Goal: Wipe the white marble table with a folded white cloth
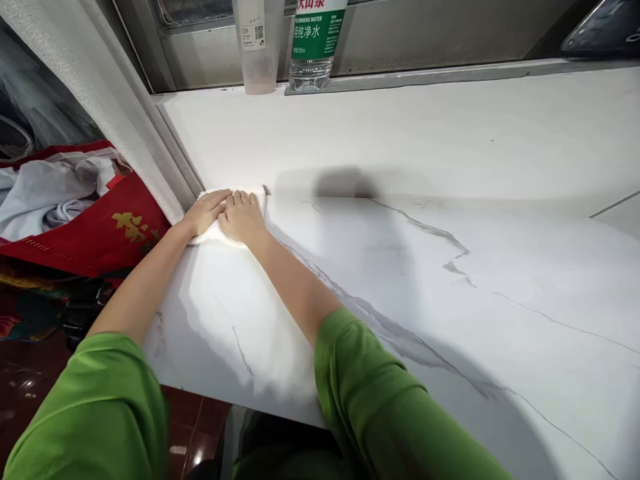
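A folded white cloth (217, 233) lies at the far left corner of a white, grey-veined marble-look tabletop (300, 287). On top of it my left hand (206, 212) rests flat, fingers stretched toward the right. My right hand (243, 217) presses on the cloth just beside it, fingers extended forward. The fingertips of the left hand meet the right hand. Both palms face down, and the cloth's underside is hidden. Neither hand is wrapped around anything.
Behind the tabletop, a clear plastic cup (259, 60) and a water bottle (314, 50) stand on a window ledge. A dark object (605, 30) sits at the far right. To the left are a pale curtain (107, 80) and a red bag (115, 227) holding white fabric.
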Tool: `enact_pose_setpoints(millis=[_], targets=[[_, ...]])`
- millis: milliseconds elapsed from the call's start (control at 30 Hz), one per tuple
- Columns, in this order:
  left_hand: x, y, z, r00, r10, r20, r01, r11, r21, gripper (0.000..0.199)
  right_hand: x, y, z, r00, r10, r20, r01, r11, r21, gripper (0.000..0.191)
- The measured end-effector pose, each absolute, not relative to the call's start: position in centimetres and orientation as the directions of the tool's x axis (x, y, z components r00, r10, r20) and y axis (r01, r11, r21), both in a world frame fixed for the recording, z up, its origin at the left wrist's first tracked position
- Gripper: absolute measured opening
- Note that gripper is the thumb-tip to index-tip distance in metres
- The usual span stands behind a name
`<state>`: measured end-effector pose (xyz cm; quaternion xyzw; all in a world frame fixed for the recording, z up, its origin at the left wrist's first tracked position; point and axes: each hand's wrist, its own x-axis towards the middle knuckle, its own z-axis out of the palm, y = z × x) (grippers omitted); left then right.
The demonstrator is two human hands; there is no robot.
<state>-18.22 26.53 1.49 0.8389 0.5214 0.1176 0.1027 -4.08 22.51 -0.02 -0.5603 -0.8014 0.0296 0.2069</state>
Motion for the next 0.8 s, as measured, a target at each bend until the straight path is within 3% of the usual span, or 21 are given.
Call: enact_pose_setpoints(millis=[300, 567, 800], targets=[[-17.5, 20.9, 1.8, 0.48, 0.876, 0.044, 0.851, -0.477, 0.219, 0.062, -2.6, 17.8, -0.1, -0.343, 0.886, 0.314, 0.865, 0.427, -0.261, 0.057], [-16.5, 7.7, 1.5, 0.646, 0.76, 0.064, 0.748, -0.648, 0.143, 0.059, 1.0, 4.4, -0.7, -0.482, 0.8, 0.358, 0.788, 0.574, -0.223, 0.062], [-14.1, -1.7, 1.0, 0.654, 0.739, 0.163, 0.739, -0.67, 0.068, 0.064, 5.2, -3.3, 0.3, -0.647, 0.695, 0.313, 0.64, 0.719, -0.271, 0.062]])
